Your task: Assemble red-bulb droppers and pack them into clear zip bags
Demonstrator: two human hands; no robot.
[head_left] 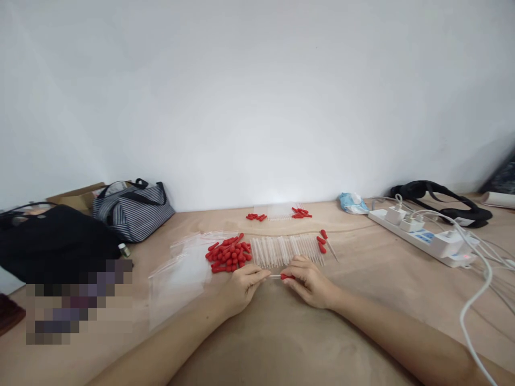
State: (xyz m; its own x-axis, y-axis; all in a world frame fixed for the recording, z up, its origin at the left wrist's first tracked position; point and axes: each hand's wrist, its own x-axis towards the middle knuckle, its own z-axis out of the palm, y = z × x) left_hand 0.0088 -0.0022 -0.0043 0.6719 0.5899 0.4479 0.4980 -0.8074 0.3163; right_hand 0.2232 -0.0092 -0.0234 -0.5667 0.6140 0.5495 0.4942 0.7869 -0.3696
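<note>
Between the finger and thumb of my left hand (pixel 246 285) is a thin clear tube (pixel 275 276), its other end pointing right. My right hand (pixel 309 282) pinches a red rubber bulb (pixel 285 276) at that end of the tube. Fingers hide how far the tube sits inside the bulb. Just beyond my hands lies a row of clear dropper tubes (pixel 281 251). A heap of red rubber bulbs (pixel 230 254) is left of that row, and a few loose red bulbs (pixel 322 245) lie at its right end beside a single tube (pixel 333 251).
Flat clear plastic bags (pixel 179 279) spread over the left side. More tubes (pixel 279 213) with red bulbs (pixel 301 213) lie near the wall. A striped bag (pixel 139 212) and black bag (pixel 56 241) stand left. A power strip (pixel 418 236) with a white cable (pixel 469 311) is right.
</note>
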